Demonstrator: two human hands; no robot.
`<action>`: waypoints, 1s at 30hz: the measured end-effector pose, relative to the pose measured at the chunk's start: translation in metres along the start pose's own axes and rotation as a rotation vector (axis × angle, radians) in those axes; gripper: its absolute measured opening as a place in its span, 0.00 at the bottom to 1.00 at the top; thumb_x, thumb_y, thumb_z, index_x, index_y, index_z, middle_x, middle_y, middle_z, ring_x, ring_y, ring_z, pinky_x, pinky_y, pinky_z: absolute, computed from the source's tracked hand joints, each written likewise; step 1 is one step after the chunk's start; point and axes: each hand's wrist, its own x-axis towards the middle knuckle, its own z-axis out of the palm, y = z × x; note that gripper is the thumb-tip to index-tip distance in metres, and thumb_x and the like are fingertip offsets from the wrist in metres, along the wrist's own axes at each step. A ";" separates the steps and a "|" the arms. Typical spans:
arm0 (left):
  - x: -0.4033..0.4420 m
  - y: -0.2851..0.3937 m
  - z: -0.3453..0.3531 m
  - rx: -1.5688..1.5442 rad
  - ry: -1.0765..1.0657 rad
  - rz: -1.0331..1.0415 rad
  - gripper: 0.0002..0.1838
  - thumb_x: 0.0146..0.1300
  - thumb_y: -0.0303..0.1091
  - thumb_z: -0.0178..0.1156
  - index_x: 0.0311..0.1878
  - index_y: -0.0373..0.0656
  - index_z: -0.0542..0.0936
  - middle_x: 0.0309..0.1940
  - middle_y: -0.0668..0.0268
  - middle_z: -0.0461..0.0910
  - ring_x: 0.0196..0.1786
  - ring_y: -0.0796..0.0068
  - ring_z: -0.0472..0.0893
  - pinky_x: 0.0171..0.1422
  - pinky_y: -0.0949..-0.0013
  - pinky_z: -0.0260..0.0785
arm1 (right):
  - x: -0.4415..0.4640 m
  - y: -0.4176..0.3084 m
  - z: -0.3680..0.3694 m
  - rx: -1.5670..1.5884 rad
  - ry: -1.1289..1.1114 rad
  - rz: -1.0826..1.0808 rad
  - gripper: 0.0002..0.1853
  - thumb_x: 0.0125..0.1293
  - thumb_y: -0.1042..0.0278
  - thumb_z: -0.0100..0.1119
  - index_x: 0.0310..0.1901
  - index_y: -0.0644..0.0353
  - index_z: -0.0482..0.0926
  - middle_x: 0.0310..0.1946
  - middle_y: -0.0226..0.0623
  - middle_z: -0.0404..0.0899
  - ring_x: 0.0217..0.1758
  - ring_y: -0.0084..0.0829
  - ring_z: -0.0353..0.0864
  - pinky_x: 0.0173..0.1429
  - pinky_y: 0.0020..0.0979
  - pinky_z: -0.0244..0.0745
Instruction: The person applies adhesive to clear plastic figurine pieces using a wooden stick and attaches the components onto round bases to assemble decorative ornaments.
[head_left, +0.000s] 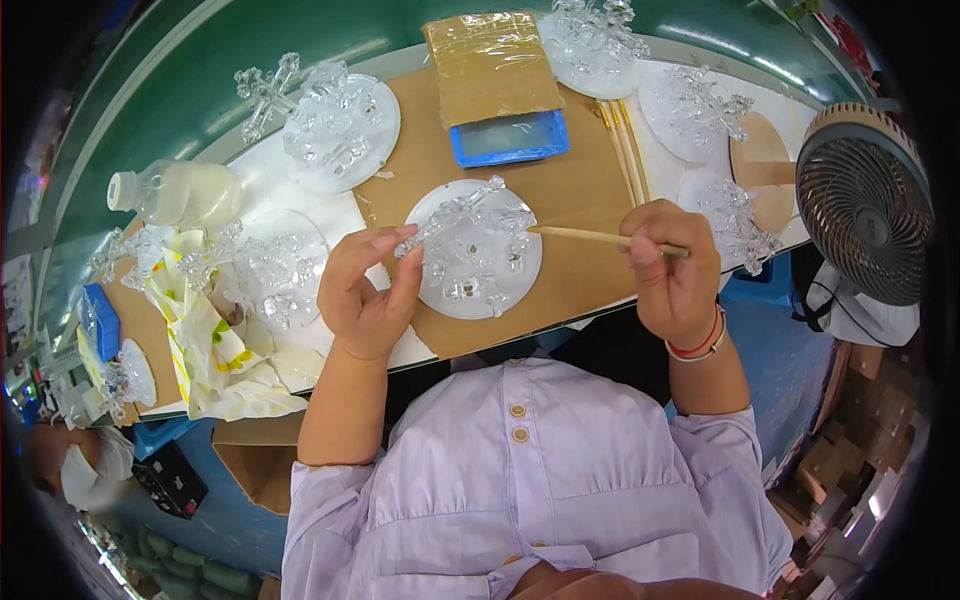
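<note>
In front of me a white round disc [428, 292] carries several clear, crystal-like plastic pieces [478, 240]. My left hand [368, 285] is at the disc's left side, thumb and fingertips closed on the end of a clear cross-shaped piece [440, 232] that lies tilted over the disc. Between the thumb and fingers of my right hand [672, 265] is a slim wooden brush [585, 236], held nearly level. Its narrow tip points left, at the right edge of the clear pieces; whether it touches them I cannot tell.
Behind the disc stands a blue tray [510, 157], partly under a taped cardboard flap [492, 70]. Slim wooden sticks [622, 150] lie right of it. More discs with clear pieces [340, 130] surround the cardboard. A bottle [190, 193] and crumpled wrapper [205, 335] are left, a fan [865, 205] right.
</note>
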 end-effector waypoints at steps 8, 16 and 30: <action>-0.007 -0.004 0.004 -0.038 0.065 -0.005 0.21 0.54 0.14 0.63 0.51 0.36 0.70 0.38 0.52 0.81 0.40 0.64 0.82 0.46 0.69 0.74 | -0.020 0.012 -0.001 0.057 0.125 -0.060 0.05 0.71 0.75 0.48 0.44 0.63 0.65 0.31 0.43 0.74 0.29 0.26 0.73 0.35 0.24 0.70; -0.015 -0.005 0.005 -0.016 0.087 -0.044 0.22 0.56 0.15 0.63 0.53 0.37 0.68 0.40 0.56 0.79 0.41 0.65 0.81 0.47 0.69 0.73 | -0.025 0.018 -0.001 0.101 0.068 -0.125 0.07 0.67 0.77 0.52 0.45 0.63 0.66 0.31 0.45 0.74 0.28 0.37 0.75 0.34 0.31 0.71; -0.012 -0.005 0.005 -0.020 0.093 -0.037 0.23 0.56 0.14 0.63 0.53 0.37 0.69 0.40 0.56 0.78 0.40 0.65 0.82 0.46 0.68 0.75 | -0.019 0.018 -0.002 0.018 0.051 -0.164 0.04 0.66 0.79 0.52 0.41 0.65 0.69 0.30 0.44 0.74 0.30 0.40 0.76 0.34 0.33 0.72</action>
